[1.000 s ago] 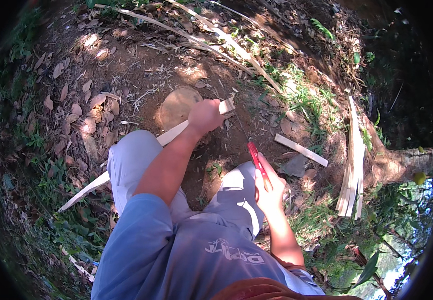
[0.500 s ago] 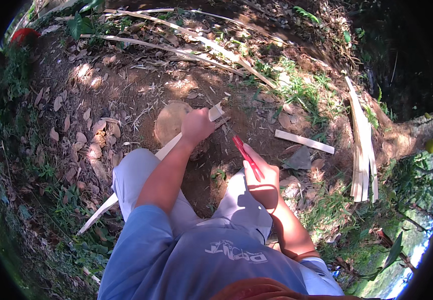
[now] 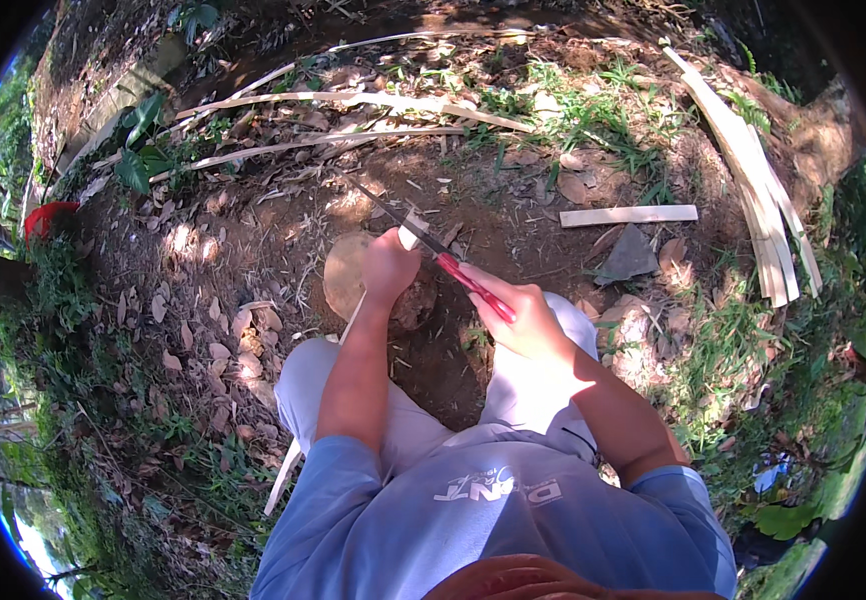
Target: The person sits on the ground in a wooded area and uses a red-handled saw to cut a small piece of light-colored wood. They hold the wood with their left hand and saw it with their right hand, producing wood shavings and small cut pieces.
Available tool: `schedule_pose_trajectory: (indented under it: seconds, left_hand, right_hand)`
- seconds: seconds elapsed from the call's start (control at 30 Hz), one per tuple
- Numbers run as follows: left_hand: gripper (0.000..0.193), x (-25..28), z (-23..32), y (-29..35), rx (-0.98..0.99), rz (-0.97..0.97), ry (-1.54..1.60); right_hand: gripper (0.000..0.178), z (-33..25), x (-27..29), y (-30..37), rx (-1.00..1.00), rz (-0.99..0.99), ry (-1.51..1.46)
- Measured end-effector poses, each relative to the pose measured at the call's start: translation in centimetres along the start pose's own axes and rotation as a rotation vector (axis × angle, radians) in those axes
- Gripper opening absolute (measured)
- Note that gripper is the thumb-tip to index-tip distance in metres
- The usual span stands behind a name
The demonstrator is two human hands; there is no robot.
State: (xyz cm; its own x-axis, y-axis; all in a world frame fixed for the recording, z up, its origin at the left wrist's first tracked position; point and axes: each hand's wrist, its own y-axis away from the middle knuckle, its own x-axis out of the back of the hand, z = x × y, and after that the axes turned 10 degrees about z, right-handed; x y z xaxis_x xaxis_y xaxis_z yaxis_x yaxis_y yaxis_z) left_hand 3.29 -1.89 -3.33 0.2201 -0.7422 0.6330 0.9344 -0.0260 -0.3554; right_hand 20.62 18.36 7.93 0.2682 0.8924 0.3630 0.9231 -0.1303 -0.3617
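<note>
As sun and shade dapple a leaf-strewn patch of ground, a person in a blue T-shirt and pale trousers works, knees apart, before a round-cut log stump, seen through the head camera I monitor from afar. The left hand is clenched around a pale wooden strip near its end, beside the stump's cut face; the strip runs back beneath the forearm toward the left knee. The right hand grasps the red handle of a cutting tool, whose long, narrow, dark blade slants up and left across the strip's end. From my remote seat I cannot tell whether metal touches wood, nor make out any teeth on the edge. A short wooden piece lies to the right of the hands, just beyond a grey, flat stone. Farther right, a bundle of long strips rests near grass, while other lengths of wood stretch across the ground ahead. At far left, I spot a red object, too indistinct to identify, among the greenery.
</note>
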Motion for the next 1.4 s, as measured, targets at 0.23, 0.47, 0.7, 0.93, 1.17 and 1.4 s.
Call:
schedule_pose_trajectory:
  seconds: [0.23,0.47,0.7,0.93,1.17,1.4]
  left_hand:
    - [0.021,0.3,0.7,0.1,-0.042,0.0,-0.197]
    - [0.026,0.3,0.5,0.0,0.013,-0.001,-0.207]
    - [0.03,0.2,2.0,-0.2,0.03,-0.027,-0.261]
    - [0.028,0.7,0.0,-0.9,0.05,-0.127,-0.17]
    - [0.028,0.3,-1.1,-0.7,0.029,-0.084,-0.108]
    - [0.025,0.5,0.3,-0.1,0.033,-0.057,-0.153]
  right_hand:
    - [0.041,-11.9,19.5,14.7,-0.069,-0.042,0.383]
    - [0.048,-12.8,25.1,22.7,-0.23,0.486,0.243]
    - [0.055,-7.2,20.8,20.6,-0.342,0.558,0.019]
    - [0.049,-6.0,18.6,18.3,-0.281,0.479,0.044]
    - [0.057,-5.0,15.5,14.9,-0.288,0.308,0.033]
    - [0.05,-4.4,11.0,6.1,-0.085,0.17,-0.016]
